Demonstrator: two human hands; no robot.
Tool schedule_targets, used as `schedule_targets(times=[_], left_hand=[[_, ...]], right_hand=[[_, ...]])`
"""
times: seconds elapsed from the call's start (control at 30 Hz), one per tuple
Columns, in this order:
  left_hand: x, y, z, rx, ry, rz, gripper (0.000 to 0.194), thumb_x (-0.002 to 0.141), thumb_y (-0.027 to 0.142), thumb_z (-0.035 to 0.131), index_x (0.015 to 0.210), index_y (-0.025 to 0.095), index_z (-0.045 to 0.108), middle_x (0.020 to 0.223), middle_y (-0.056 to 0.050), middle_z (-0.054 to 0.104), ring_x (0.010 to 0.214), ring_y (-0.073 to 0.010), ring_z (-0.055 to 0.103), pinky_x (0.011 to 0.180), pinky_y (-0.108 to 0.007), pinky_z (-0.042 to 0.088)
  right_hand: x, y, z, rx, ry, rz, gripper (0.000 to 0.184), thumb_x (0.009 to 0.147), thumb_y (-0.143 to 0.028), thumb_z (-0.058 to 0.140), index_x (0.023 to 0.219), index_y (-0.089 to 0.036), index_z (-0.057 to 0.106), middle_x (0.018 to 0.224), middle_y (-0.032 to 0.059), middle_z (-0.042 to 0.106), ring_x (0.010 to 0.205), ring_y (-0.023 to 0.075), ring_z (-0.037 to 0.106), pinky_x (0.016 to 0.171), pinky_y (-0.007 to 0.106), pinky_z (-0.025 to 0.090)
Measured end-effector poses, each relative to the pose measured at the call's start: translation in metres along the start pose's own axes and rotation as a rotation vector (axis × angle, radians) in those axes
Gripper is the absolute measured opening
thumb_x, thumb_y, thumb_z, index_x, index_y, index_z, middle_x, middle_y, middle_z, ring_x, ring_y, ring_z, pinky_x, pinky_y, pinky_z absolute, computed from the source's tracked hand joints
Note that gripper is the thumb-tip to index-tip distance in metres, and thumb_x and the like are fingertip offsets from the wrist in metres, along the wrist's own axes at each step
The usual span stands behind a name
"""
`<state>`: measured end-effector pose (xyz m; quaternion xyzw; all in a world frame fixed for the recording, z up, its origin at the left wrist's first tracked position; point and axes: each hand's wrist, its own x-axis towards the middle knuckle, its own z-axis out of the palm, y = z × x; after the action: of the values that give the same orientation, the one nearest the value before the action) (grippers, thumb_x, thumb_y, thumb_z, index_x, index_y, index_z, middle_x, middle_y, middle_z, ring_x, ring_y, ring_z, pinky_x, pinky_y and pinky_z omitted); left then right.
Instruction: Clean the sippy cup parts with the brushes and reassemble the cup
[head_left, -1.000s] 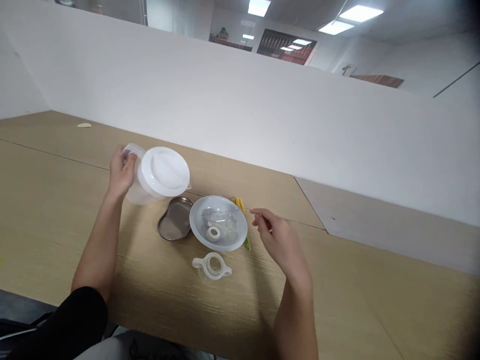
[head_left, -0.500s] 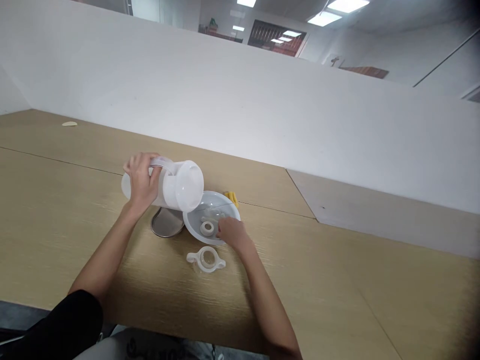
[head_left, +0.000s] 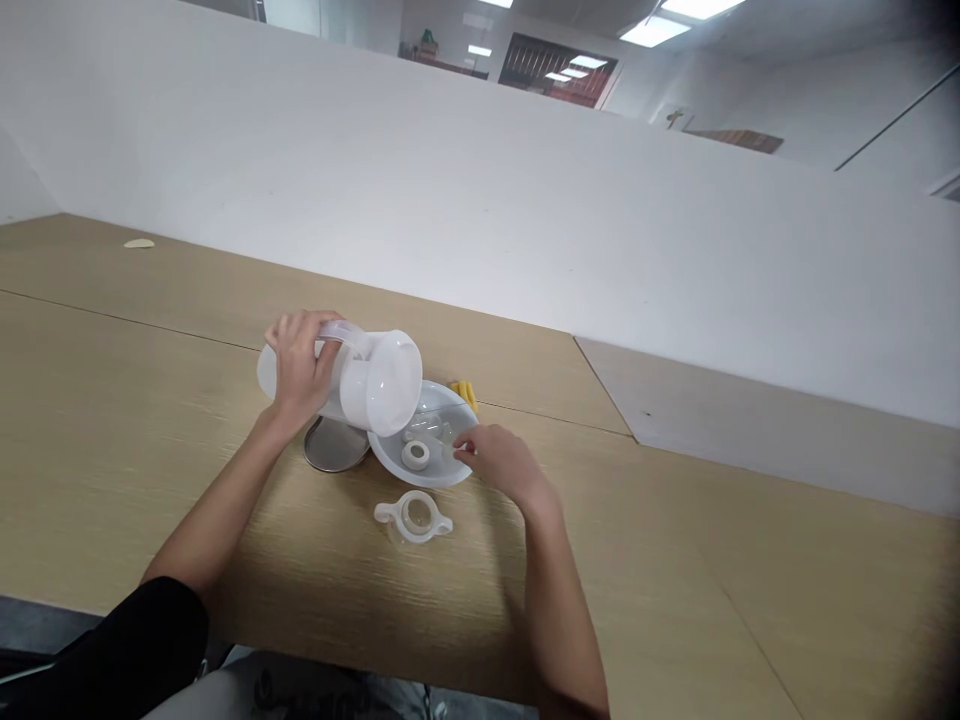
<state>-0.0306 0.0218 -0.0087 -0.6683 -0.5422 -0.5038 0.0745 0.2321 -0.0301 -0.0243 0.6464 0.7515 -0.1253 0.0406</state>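
My left hand (head_left: 298, 368) is wrapped round the handle of a translucent white pitcher (head_left: 356, 395). The pitcher lies tipped to the right, its lidded end over the left side of a white bowl (head_left: 388, 462). Whether water comes out cannot be seen. Inside the bowl are a white ring (head_left: 415, 455) and clear plastic pieces (head_left: 427, 428). At the bowl's right rim is my right hand (head_left: 506, 463), fingertips pinched together over the inside; what they hold, if anything, is too small to make out. A clear cup with a white two-handled ring (head_left: 417, 516) stands in front of the bowl.
A metal tray (head_left: 335, 446) sits left of the bowl, partly under the pitcher. Something yellow (head_left: 465, 393) lies behind the bowl. A pale flat piece (head_left: 139, 243) is at the far left of the wooden table (head_left: 720, 560). A white partition (head_left: 480, 220) runs along the back.
The pitcher went from upright to tipped over the bowl, moving right with my left hand. My right hand reached left into the bowl, then drew back slightly to its right rim.
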Motion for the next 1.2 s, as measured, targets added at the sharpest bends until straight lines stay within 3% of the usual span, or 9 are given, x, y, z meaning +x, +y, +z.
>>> schedule_targets(times=[0.2,0.57,1.2], left_hand=[[-0.001,0.001,0.001,0.012,-0.020,0.030,0.019,0.091,0.030,0.043,0.097,0.023,0.060,0.097,-0.005,0.063,0.097,-0.0255,0.052,0.095,-0.042,0.030],[-0.001,-0.001,0.001,0.014,0.003,0.091,0.028,0.094,0.038,0.037,0.098,0.023,0.061,0.096,-0.006,0.064,0.094,-0.0259,0.052,0.093,-0.042,0.029],[0.002,-0.009,0.001,-0.064,0.068,0.068,0.017,0.089,0.028,0.046,0.094,0.022,0.062,0.094,-0.004,0.064,0.094,-0.0240,0.054,0.094,-0.042,0.032]], right_hand=[[-0.016,0.016,-0.012,0.005,0.053,0.091,0.026,0.087,-0.023,0.053,0.108,-0.021,0.069,0.104,0.0075,0.071,0.097,0.0218,0.064,0.073,0.028,0.042],[-0.022,0.013,-0.021,0.017,0.025,0.109,0.032,0.090,-0.023,0.049,0.119,-0.020,0.063,0.105,0.0088,0.070,0.096,0.0218,0.064,0.076,0.029,0.042],[-0.023,0.016,-0.018,0.009,0.046,0.104,0.032,0.091,-0.023,0.046,0.118,-0.020,0.063,0.105,0.0086,0.070,0.095,0.0212,0.064,0.073,0.028,0.041]])
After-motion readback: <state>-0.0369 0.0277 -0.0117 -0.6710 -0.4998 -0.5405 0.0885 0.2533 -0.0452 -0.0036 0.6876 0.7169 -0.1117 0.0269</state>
